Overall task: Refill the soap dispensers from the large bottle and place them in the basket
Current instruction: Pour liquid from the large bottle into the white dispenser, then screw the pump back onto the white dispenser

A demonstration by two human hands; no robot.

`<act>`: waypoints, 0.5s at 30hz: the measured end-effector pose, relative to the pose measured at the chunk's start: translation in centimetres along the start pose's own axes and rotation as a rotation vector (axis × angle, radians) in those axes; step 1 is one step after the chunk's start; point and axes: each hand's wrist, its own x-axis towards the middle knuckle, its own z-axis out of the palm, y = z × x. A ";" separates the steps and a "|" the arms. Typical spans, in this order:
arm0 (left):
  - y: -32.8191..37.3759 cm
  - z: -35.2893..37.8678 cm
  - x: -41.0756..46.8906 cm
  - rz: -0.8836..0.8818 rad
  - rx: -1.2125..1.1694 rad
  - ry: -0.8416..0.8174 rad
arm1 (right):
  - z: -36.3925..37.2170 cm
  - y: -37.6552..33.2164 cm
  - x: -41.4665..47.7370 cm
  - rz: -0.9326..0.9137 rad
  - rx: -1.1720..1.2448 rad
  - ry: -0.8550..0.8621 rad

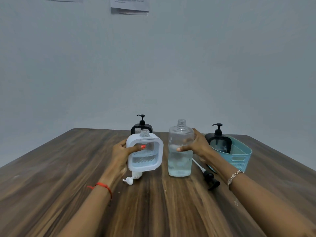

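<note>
My left hand [122,152] grips a white square soap dispenser [145,153] with an open neck, lifted slightly and tilted, clear liquid in its lower part. Its white pump [132,179] lies on the table just below it. My right hand [196,145] grips the large clear bottle [180,151], uncapped, upright on the table and about half full. The bottle's black pump [209,179] with its long tube lies to the right of it. A black dispenser [219,142] stands inside the teal basket [239,158]. Another black dispenser [142,125] stands behind the white one.
The wooden table [68,177] runs to a plain wall at the back. The basket sits near the table's right edge, just behind my right forearm. A paper notice [130,6] hangs high on the wall.
</note>
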 end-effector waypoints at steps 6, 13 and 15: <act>0.2 -1.0 0.3 0.007 0.004 -0.022 | 0.2 0.4 -0.1 0.023 -0.051 -0.056; 1.2 -2.1 0.6 0.027 -0.024 0.032 | 2.4 -1.0 -1.8 -0.649 -0.448 0.377; 1.8 -2.5 0.6 0.040 -0.025 0.049 | 3.9 -0.7 -2.6 -0.873 -0.640 0.278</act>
